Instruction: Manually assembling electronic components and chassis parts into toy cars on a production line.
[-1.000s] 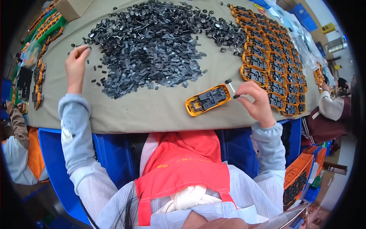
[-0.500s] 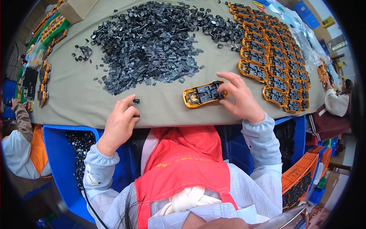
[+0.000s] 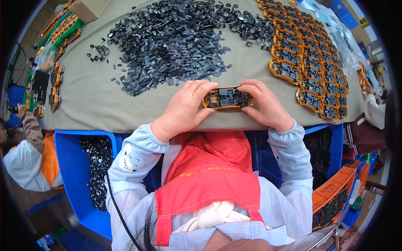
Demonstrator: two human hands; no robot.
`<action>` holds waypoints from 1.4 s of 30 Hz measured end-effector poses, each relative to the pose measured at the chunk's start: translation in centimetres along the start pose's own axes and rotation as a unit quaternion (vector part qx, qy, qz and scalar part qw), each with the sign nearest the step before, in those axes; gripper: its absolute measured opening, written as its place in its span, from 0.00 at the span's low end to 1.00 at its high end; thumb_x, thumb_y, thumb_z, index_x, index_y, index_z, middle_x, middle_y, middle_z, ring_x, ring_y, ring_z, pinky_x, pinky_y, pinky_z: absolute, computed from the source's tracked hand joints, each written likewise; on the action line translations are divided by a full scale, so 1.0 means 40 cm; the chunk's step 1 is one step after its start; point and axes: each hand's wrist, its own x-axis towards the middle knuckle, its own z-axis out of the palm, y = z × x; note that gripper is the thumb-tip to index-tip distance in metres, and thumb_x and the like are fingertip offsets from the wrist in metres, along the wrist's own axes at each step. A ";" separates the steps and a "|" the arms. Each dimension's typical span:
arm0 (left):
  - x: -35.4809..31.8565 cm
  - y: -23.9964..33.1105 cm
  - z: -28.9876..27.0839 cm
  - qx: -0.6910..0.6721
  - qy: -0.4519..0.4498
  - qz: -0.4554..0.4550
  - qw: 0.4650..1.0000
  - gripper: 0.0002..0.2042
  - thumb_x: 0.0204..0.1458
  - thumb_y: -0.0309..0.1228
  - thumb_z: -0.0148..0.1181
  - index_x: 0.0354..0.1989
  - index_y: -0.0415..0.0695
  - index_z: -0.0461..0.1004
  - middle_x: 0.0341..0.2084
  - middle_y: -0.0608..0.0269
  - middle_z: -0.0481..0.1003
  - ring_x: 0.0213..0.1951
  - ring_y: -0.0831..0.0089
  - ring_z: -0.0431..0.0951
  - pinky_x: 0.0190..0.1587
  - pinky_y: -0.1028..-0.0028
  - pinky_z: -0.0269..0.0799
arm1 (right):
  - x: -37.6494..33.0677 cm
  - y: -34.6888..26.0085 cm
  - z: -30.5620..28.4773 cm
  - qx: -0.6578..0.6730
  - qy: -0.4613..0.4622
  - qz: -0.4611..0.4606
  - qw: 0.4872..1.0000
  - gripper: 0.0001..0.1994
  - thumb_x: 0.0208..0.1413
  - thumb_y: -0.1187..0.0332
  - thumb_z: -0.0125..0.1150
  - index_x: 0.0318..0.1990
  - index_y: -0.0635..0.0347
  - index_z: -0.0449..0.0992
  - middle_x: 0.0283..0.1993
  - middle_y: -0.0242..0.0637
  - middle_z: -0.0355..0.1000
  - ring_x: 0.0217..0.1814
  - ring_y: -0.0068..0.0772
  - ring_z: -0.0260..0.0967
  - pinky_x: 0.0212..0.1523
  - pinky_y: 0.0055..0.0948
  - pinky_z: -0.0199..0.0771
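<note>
An upside-down toy car (image 3: 228, 98), with an orange shell and black underside, lies on the cloth-covered table in front of me. My left hand (image 3: 184, 104) grips its left end, thumb on the near edge and fingers on the far edge. Its right end is pinched the same way by my right hand (image 3: 268, 104). A black axle piece shows at the right end, beside my right fingertips. Whether a wheel axle sits under my left fingers is hidden. Beyond the car spreads a heap of small flat black pieces (image 3: 176, 58).
Black wheels on axles (image 3: 247, 27) lie behind the heap. Rows of upturned orange cars (image 3: 312, 62) cover the right side. Blue bins (image 3: 73, 167) stand below the table edge, the left one holding wheels (image 3: 96, 167). Co-workers' sleeves show at left (image 3: 31, 129) and right (image 3: 374, 111).
My left hand has moved right from the loose wheel axle to the car's left end. The axle no longer shows on the cloth. My right hand has closed on the car's right end.
</note>
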 end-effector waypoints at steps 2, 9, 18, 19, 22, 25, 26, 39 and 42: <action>0.004 0.001 0.007 0.008 -0.021 -0.024 0.999 0.32 0.40 0.24 0.71 0.58 0.45 0.68 0.51 0.52 0.72 0.52 0.52 0.72 0.56 0.61 0.70 | 0.003 0.002 0.006 -0.002 0.004 -0.011 1.000 0.30 0.41 0.78 0.70 0.56 0.58 0.70 0.60 0.45 0.67 0.61 0.51 0.66 0.60 0.40 0.70; 0.018 -0.007 0.003 0.006 -0.058 -0.025 0.998 0.30 0.39 0.24 0.72 0.55 0.44 0.70 0.49 0.54 0.72 0.51 0.53 0.72 0.53 0.62 0.72 | 0.007 -0.014 0.009 0.000 0.005 -0.011 1.000 0.32 0.39 0.76 0.70 0.58 0.58 0.70 0.59 0.46 0.67 0.60 0.52 0.65 0.60 0.42 0.69; 0.016 -0.080 -0.048 0.119 -0.152 0.186 0.963 0.13 0.43 0.22 0.63 0.39 0.40 0.78 0.45 0.57 0.75 0.46 0.60 0.75 0.45 0.68 0.76 | 0.013 -0.008 0.009 0.002 0.005 -0.020 1.000 0.32 0.39 0.76 0.69 0.59 0.57 0.70 0.58 0.46 0.67 0.60 0.53 0.65 0.60 0.43 0.69; 0.022 -0.081 -0.051 0.118 -0.152 0.185 0.964 0.13 0.43 0.22 0.63 0.39 0.40 0.78 0.45 0.57 0.75 0.46 0.60 0.75 0.45 0.68 0.76 | 0.014 -0.006 0.009 0.002 0.006 -0.022 1.000 0.32 0.40 0.77 0.69 0.59 0.57 0.70 0.58 0.46 0.67 0.60 0.53 0.65 0.60 0.43 0.69; 0.037 -0.081 -0.059 0.157 -0.235 0.211 0.936 0.09 0.46 0.26 0.57 0.37 0.42 0.76 0.38 0.63 0.74 0.42 0.64 0.73 0.43 0.69 0.75 | 0.020 -0.005 0.012 0.005 0.000 -0.022 1.000 0.32 0.40 0.77 0.68 0.59 0.58 0.70 0.58 0.46 0.67 0.60 0.53 0.65 0.60 0.42 0.69; 0.033 -0.091 -0.061 0.114 -0.242 0.213 0.940 0.07 0.45 0.26 0.57 0.34 0.42 0.76 0.36 0.63 0.72 0.40 0.64 0.73 0.42 0.69 0.75 | 0.023 -0.009 0.012 0.011 -0.009 -0.020 1.000 0.32 0.40 0.77 0.68 0.59 0.58 0.70 0.58 0.46 0.67 0.60 0.52 0.65 0.60 0.42 0.69; 0.031 -0.094 -0.060 0.093 -0.244 0.213 0.941 0.06 0.45 0.26 0.57 0.33 0.42 0.75 0.34 0.63 0.72 0.39 0.64 0.73 0.42 0.69 0.75 | 0.025 -0.010 0.011 0.015 -0.017 -0.018 1.000 0.32 0.40 0.77 0.68 0.59 0.58 0.70 0.58 0.46 0.67 0.60 0.52 0.65 0.61 0.42 0.69; 0.039 -0.083 -0.066 0.029 -0.305 0.226 0.925 0.03 0.47 0.26 0.56 0.30 0.41 0.73 0.32 0.61 0.70 0.39 0.63 0.75 0.40 0.65 0.76 | 0.023 -0.005 0.008 0.067 -0.049 -0.026 0.996 0.35 0.39 0.77 0.68 0.61 0.58 0.70 0.58 0.46 0.67 0.61 0.51 0.65 0.61 0.40 0.68; 0.051 -0.080 -0.083 0.059 -0.308 0.214 0.925 0.03 0.49 0.27 0.56 0.29 0.41 0.73 0.33 0.61 0.70 0.40 0.62 0.75 0.41 0.65 0.76 | 0.038 0.005 0.003 0.067 -0.051 -0.040 0.996 0.33 0.40 0.76 0.69 0.60 0.59 0.70 0.57 0.45 0.68 0.60 0.51 0.65 0.61 0.40 0.68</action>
